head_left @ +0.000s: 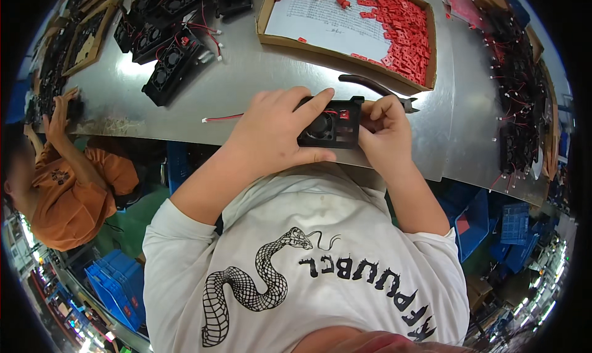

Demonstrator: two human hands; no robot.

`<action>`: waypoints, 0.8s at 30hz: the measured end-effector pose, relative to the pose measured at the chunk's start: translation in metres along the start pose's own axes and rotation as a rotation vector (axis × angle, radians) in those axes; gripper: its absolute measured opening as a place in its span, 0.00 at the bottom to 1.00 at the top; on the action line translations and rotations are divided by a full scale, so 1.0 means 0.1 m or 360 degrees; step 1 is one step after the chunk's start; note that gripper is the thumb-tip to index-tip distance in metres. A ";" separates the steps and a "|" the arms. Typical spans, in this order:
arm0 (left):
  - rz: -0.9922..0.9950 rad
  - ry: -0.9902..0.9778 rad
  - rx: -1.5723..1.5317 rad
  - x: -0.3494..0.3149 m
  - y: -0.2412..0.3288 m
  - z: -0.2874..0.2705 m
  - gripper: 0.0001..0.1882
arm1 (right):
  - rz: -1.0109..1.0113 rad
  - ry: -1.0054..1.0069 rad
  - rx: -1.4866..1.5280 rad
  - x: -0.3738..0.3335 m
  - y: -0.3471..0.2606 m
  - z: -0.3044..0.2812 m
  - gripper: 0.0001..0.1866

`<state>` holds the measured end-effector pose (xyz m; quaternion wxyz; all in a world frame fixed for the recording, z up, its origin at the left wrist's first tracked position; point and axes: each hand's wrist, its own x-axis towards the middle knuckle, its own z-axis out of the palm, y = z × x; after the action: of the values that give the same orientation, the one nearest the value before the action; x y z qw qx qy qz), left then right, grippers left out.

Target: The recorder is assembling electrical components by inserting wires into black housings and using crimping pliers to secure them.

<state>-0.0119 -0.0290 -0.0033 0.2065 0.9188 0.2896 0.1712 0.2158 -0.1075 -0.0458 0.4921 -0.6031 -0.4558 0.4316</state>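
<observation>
Both hands clamped on the small black fan (328,128) at the tabletop (259,75) edge: left hand (274,134) grip wraps its side, right hand (385,131) pinches by the red connector (343,114). Thumb pressure there could easily snag the thin red wire (223,117) or bend that plug

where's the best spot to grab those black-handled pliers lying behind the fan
Probably by the curved black handles, coming from the left and above. The pliers lie flat on the metal table, jaws pointing right behind the right hand; the handle end is free beside the cardboard tray.
</observation>
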 end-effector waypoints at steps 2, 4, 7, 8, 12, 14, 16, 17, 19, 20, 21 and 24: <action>-0.0020 -0.0109 0.0002 0.02 -0.02 -0.01 0.49 | 0.0075 -0.0135 0.0114 0.02 -0.05 -0.02 0.22; 0.0007 -0.0065 0.0039 0.03 -0.05 0.01 0.48 | 0.0118 -0.0169 0.0030 0.08 -0.08 -0.05 0.21; 0.0014 -0.0015 0.0015 0.05 -0.07 0.01 0.47 | 0.0207 -0.0208 -0.0012 0.09 -0.20 -0.06 0.20; -0.0012 -0.0006 -0.0035 0.05 -0.08 0.01 0.46 | 0.0181 -0.0217 -0.0062 0.10 -0.17 -0.08 0.19; -0.0010 -0.0012 0.0008 0.05 -0.07 0.04 0.46 | -0.0029 -0.0186 -0.0202 0.09 -0.10 -0.05 0.17; -0.0052 -0.0077 0.0107 0.05 -0.05 0.05 0.45 | 0.0048 -0.0250 -0.0186 0.11 -0.11 -0.08 0.16; -0.0045 -0.0121 0.0168 0.06 -0.08 0.01 0.45 | 0.0125 -0.0319 -0.0170 0.13 -0.17 -0.10 0.15; -0.0033 -0.0165 0.0233 0.06 -0.09 -0.01 0.45 | 0.0120 -0.0307 -0.0298 0.13 -0.23 -0.11 0.13; -0.0059 -0.0053 0.0151 0.03 -0.12 -0.02 0.45 | 0.0114 -0.0301 -0.0424 0.13 -0.25 -0.10 0.11; -0.0072 0.0051 0.0066 0.02 -0.14 -0.02 0.45 | 0.0016 -0.0291 -0.0519 0.12 -0.24 -0.09 0.11; -0.0072 0.0044 0.0062 0.01 -0.17 -0.04 0.45 | -0.0083 -0.0280 -0.0614 0.11 -0.23 -0.08 0.13; -0.0250 0.0263 0.0072 -0.06 -0.25 -0.17 0.45 | -0.0537 -0.0299 -0.1060 0.12 -0.41 0.01 0.17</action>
<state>-0.0353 -0.0096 -0.0021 0.1740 0.8804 0.3806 0.2230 0.2124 -0.0918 -0.0065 0.2894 -0.6042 -0.7071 0.2263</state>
